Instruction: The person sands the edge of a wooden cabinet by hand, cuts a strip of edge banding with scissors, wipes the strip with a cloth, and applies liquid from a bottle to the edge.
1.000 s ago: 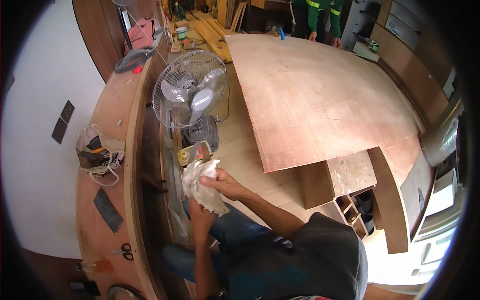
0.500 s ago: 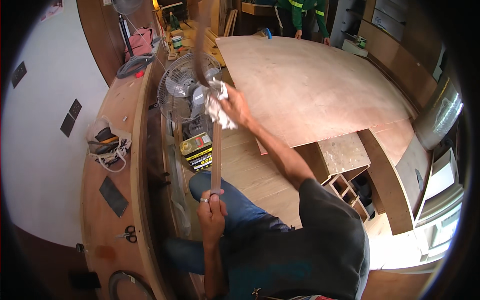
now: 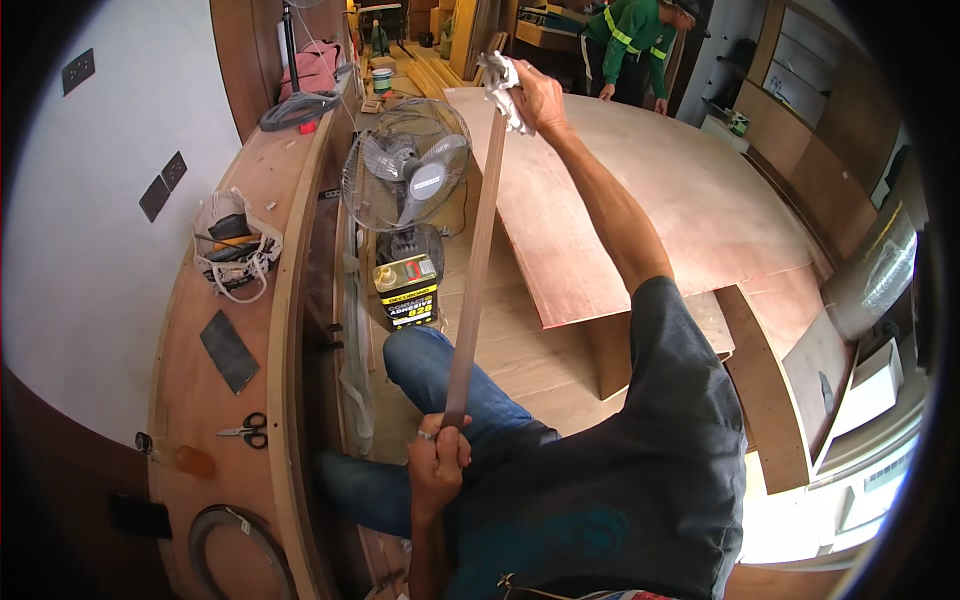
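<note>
A long, narrow brown strip (image 3: 478,270), perhaps edge banding, slants upward and away from my body. My left hand (image 3: 438,465) is closed round its lower end, close to my knee. At the far end, my right hand (image 3: 540,100) pinches a crumpled white rag (image 3: 500,90) against the strip, arm stretched out. The rag hides that part of the strip. Between my hands the strip looks straight and taut.
A standing fan (image 3: 410,175) and an adhesive tin (image 3: 405,290) are left of the strip. On the left ledge lie scissors (image 3: 250,431), a dark sheet (image 3: 229,352), a tool pouch (image 3: 235,240) and a coil (image 3: 240,550). A person in green (image 3: 630,45) leans over the large panel (image 3: 660,200).
My right hand and the rag have moved up and away along the strip, lengthening the stretch between my hands. My left hand keeps its hold, slightly lower and farther right. The view has shifted a little.
</note>
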